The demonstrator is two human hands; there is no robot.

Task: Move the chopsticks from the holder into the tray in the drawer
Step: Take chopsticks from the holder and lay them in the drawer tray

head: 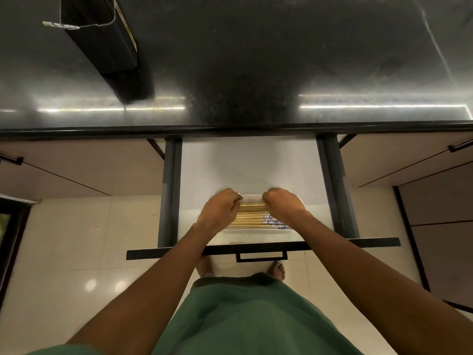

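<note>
Several pale wooden chopsticks (252, 216) with blue-patterned ends lie side by side, left to right, in a white tray (256, 230) inside the open drawer (245, 165). My left hand (220, 210) rests over the tray's left part, fingers curled down onto the chopsticks. Over the tray's right part my right hand (284, 203) is curled the same way, fingertips on the far chopsticks. Whether either hand pinches a chopstick is hidden by the knuckles. A tall black holder (107, 47) stands on the counter at the far left.
The black stone counter (256, 60) runs across the top, above the drawer. The drawer's dark front panel and handle (261, 256) are near my body. Cabinet fronts flank the drawer, and the tiled floor (76, 252) lies below.
</note>
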